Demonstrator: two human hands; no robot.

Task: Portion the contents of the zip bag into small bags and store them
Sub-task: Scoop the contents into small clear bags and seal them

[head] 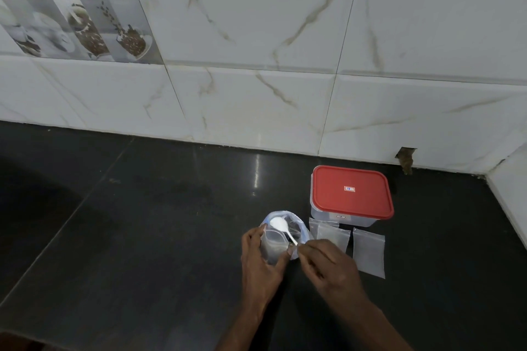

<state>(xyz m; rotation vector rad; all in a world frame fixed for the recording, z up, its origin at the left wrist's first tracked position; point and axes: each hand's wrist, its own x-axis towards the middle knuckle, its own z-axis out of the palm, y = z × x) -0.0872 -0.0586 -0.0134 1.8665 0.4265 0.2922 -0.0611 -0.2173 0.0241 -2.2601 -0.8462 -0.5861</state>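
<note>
My left hand (261, 262) holds a small clear bag (272, 245) upright with its mouth open. Right behind it stands the larger zip bag (299, 225), its blue-edged top open. My right hand (328, 262) pinches the handle of a spoon (282, 226) whose bowl carries a heap of white powder above the small bag's opening. Two more small empty bags lie flat on the black counter to the right, one bag (332, 234) next to my right hand and another bag (368, 253) farther right.
A clear plastic box with a red lid (352, 194) stands shut behind the small bags, near the tiled wall (256, 94). A side wall (510, 202) closes the counter on the right. The black counter (142, 222) stretches away to the left.
</note>
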